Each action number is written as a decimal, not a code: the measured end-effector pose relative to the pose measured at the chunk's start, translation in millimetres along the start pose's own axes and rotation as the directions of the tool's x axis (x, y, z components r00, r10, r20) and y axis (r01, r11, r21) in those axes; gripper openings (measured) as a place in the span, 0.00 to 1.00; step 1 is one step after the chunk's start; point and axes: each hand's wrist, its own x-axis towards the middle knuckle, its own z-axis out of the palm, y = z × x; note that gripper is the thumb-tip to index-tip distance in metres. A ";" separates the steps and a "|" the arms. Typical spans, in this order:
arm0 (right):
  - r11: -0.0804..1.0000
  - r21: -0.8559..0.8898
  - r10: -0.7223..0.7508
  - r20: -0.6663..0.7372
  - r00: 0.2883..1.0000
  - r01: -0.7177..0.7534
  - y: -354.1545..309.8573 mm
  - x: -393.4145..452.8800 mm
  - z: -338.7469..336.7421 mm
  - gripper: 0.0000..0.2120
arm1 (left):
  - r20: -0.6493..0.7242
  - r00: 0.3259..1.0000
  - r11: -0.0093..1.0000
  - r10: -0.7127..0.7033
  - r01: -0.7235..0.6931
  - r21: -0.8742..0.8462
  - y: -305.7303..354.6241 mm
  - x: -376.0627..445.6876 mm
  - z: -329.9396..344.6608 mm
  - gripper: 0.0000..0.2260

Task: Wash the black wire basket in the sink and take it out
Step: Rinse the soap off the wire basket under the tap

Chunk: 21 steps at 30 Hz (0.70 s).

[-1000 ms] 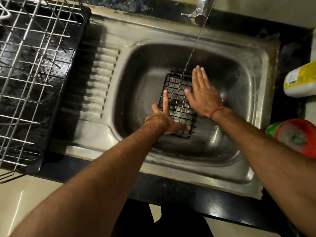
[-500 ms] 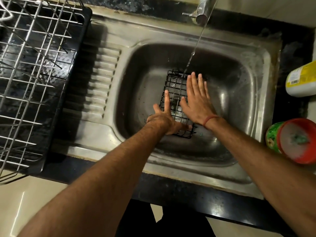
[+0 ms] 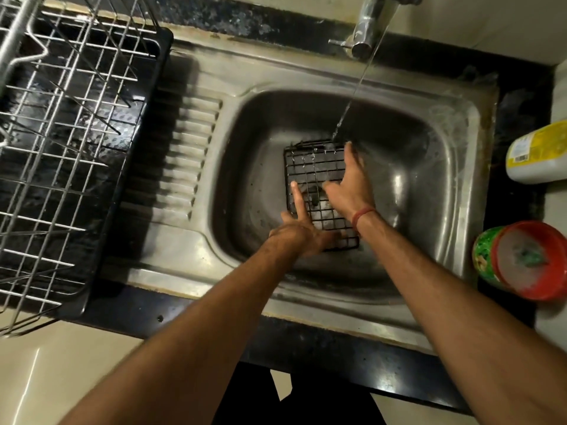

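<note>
The black wire basket (image 3: pixel 310 170) lies flat on the bottom of the steel sink (image 3: pixel 454 167), under a thin stream of water from the tap (image 3: pixel 366 32). My left hand (image 3: pixel 302 231) rests on the basket's near left corner, index finger straight along its left edge; the other fingers lie under the palm, hidden. My right hand (image 3: pixel 349 188) lies flat over the basket's right side, fingers straight and blurred by motion, tips near where the water lands. A red thread circles that wrist.
A wire dish rack (image 3: pixel 61 142) on a black tray fills the left counter beside the ribbed drainboard (image 3: pixel 187 154). Right of the sink stand a yellow-labelled bottle (image 3: pixel 537 154) and a green tub with a red rim (image 3: pixel 521 259). Black counter edge runs along the front.
My right hand has slid back and to the right along the basket's right side, baring more of the mesh. My left hand has stayed on the near left corner.
</note>
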 end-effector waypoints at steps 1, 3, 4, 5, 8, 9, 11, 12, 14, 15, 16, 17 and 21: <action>0.999 -0.037 -0.030 0.062 0.998 0.032 -4.3 3.8 -5.4 0.49 | -0.007 1.000 0.999 0.025 -0.025 0.036 -2.2 -5.2 4.6 0.65; 0.989 -0.111 -0.080 0.159 0.984 0.099 -14.2 11.7 -12.7 0.48 | -0.052 0.996 0.986 0.068 -0.059 0.153 -4.7 -20.2 11.9 0.63; 0.981 -0.140 -0.104 0.198 0.975 0.134 -19.2 15.7 -15.3 0.48 | -0.090 0.992 0.979 0.085 -0.067 0.192 -5.9 -23.9 14.7 0.64; 0.973 -0.163 -0.126 0.237 0.963 0.167 -25.2 19.2 -18.6 0.47 | -0.128 0.986 0.971 0.104 -0.073 0.227 -6.7 -27.3 16.1 0.63; 0.921 -0.252 -0.201 0.343 0.918 0.296 -36.9 31.7 -24.8 0.49 | -0.265 0.953 0.941 0.151 -0.056 0.335 -10.3 -28.5 14.9 0.60; 0.891 -0.289 -0.229 0.378 0.897 0.349 -39.4 36.0 -26.0 0.49 | -0.323 0.927 0.926 0.191 -0.061 0.373 -10.6 -28.4 11.9 0.57; 0.822 -0.349 -0.280 0.439 0.854 0.450 -44.0 44.2 -27.8 0.50 | -0.416 0.860 0.874 0.295 -0.066 0.482 -10.8 -24.9 2.4 0.50; 0.795 -0.365 -0.302 0.457 0.837 0.485 -45.3 48.1 -28.5 0.50 | -0.437 0.829 0.840 0.349 -0.069 0.539 -9.9 -19.9 -3.2 0.48; 0.785 -0.350 -0.324 0.472 0.820 0.511 -48.7 54.7 -30.7 0.49 | -0.451 0.786 0.805 0.423 -0.098 0.585 -9.8 -1.5 -16.5 0.51; 0.800 -0.324 -0.322 0.478 0.817 0.505 -50.0 55.5 -31.8 0.48 | -0.447 0.779 0.804 0.439 -0.119 0.583 -10.5 8.6 -22.4 0.53; 0.817 -0.295 -0.325 0.474 0.818 0.495 -50.3 54.1 -31.0 0.47 | -0.448 0.775 0.805 0.446 -0.128 0.579 -12.1 18.2 -26.9 0.55; 0.828 -0.278 -0.335 0.452 0.827 0.488 -48.6 50.5 -28.5 0.46 | -0.455 0.772 0.807 0.444 -0.123 0.578 -13.1 28.3 -28.8 0.56; 0.715 -0.353 -0.487 0.367 0.792 0.603 -21.9 16.5 -7.6 0.35 | -0.495 0.739 0.823 0.457 -0.141 0.550 -20.9 45.5 -26.9 0.51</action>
